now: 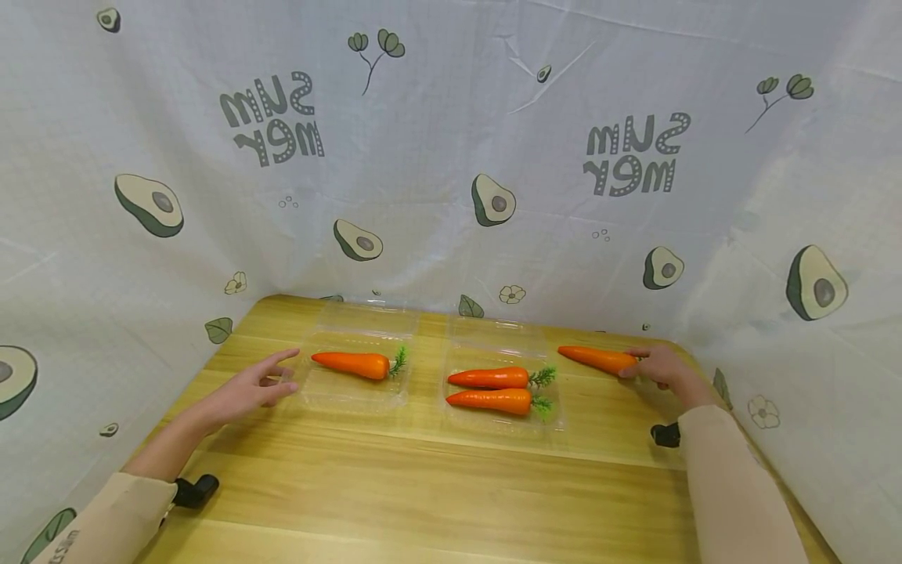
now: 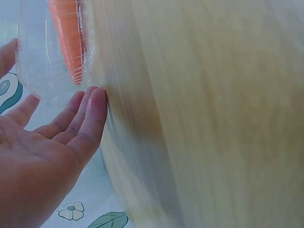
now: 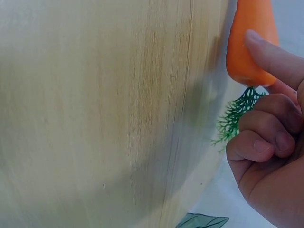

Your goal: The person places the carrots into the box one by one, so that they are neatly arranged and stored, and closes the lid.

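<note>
My right hand (image 1: 665,370) pinches an orange carrot (image 1: 592,358) near its thick end, at the right of the table. In the right wrist view the thumb lies on the carrot (image 3: 254,52), and its green leafy top (image 3: 237,116) hangs by the curled other fingers. My left hand (image 1: 247,392) is beside the left clear plastic box (image 1: 352,403), fingers extended and holding nothing; whether the fingertips touch the box I cannot tell. One carrot (image 1: 355,364) lies in that box. Two more, an upper carrot (image 1: 489,378) and a lower carrot (image 1: 489,400), lie side by side in the right clear box (image 1: 493,424).
Both boxes stand with their clear lids raised toward the back, on a wooden table (image 1: 423,486). A white curtain (image 1: 437,141) printed with avocados hangs close behind the table and along its sides. Black wrist cameras sit on both sleeves.
</note>
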`<state>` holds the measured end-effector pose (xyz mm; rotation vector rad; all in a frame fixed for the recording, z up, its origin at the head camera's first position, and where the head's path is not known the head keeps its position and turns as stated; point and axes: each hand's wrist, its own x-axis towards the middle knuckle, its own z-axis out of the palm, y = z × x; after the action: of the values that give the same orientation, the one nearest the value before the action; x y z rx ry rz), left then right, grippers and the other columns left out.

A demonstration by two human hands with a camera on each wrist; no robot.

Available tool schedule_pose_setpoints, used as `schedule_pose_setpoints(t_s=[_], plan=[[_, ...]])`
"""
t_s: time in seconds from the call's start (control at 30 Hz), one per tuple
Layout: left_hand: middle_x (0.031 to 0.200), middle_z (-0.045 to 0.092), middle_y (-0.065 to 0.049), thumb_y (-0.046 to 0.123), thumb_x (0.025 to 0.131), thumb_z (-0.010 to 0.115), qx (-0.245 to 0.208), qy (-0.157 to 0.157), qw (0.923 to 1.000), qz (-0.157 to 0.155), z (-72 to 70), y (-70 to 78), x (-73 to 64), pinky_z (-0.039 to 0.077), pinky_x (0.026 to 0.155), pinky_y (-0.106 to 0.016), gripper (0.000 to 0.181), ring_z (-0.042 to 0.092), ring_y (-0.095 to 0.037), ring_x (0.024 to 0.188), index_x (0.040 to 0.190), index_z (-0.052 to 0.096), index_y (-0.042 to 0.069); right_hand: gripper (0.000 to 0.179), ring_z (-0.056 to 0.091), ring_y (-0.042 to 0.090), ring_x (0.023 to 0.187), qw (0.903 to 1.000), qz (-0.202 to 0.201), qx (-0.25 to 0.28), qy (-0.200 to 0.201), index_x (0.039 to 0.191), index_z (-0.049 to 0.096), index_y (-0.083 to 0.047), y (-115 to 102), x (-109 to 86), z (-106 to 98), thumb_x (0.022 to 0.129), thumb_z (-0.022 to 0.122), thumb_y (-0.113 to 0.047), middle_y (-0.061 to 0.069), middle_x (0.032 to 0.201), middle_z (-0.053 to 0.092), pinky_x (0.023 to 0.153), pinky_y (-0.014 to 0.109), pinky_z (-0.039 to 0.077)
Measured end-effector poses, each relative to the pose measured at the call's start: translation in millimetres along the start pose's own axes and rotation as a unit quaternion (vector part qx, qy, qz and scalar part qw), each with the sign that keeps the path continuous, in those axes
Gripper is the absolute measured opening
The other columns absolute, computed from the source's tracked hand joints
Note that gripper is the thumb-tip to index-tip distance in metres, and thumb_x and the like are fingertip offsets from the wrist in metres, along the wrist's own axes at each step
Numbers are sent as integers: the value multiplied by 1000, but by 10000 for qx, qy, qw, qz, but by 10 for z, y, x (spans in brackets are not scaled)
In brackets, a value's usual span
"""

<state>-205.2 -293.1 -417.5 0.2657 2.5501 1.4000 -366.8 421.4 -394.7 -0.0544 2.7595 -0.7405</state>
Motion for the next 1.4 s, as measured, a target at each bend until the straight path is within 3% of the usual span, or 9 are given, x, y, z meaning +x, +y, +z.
schedule_pose_setpoints(t_s=[0.37,0.57,0.8,0.87,0.93,0.97,1.03,1.2,1.4], plan=[[152,36,-33,31,103,59,24,12,10000,-21,1,4,-4,53,95,-48,75,53,-43,129,162,18,13,85,23,10,47,9999,59,86,45,149,41,6,-39,-39,-45,85,78,-36,-7,58,25,46,25,31],[151,36,-33,32,103,59,23,8,10000,-26,-1,-3,0,53,96,-49,75,53,-43,129,162,18,13,85,26,10,46,9999,76,110,44,148,43,5,-64,-47,-94,84,80,-37,-2,69,36,46,25,32],[151,36,-33,31,103,59,32,22,10000,0,0,-9,3,53,96,-48,74,53,-43,129,162,18,12,82,22,8,47,9998,-114,178,14,148,42,7,-94,-72,-116,86,78,-34,-5,62,33,45,24,31],[151,37,-33,31,103,59,42,27,10000,-2,1,-5,2,54,96,-48,74,53,-42,128,162,18,12,83,22,8,47,9997,-191,155,25,148,41,8,-114,-90,-124,87,78,-34,5,65,45,45,24,31],[151,37,-33,31,103,59,46,30,10000,-9,2,0,-1,54,95,-48,74,53,-42,128,162,18,12,82,22,8,47,9995,-278,120,57,148,42,8,-139,-105,-134,87,78,-34,18,86,57,45,25,32],[151,36,-33,31,103,59,46,27,10000,-13,3,3,-3,54,96,-48,74,53,-43,128,162,18,12,82,22,8,47,9995,-304,93,84,147,43,8,-150,-110,-141,87,78,-34,24,98,58,46,25,32],[151,36,-33,31,103,59,54,25,10000,-14,4,7,-6,54,96,-48,74,53,-43,129,162,18,12,81,23,8,47,9993,-350,28,115,147,43,7,-178,-120,-155,87,78,-36,26,102,54,46,25,33],[152,36,-33,32,103,59,58,17,10000,0,4,9,-7,53,96,-49,75,52,-43,130,162,17,13,81,22,9,48,9991,-391,-40,148,148,43,6,-260,-134,-181,88,77,-37,4,78,40,46,25,32],[152,36,-33,32,103,58,68,12,10000,-17,1,15,-7,53,96,-48,75,53,-43,129,162,17,12,79,20,9,49,9986,-508,-71,127,148,44,6,-361,-171,-197,89,76,-36,0,71,33,46,24,30]])
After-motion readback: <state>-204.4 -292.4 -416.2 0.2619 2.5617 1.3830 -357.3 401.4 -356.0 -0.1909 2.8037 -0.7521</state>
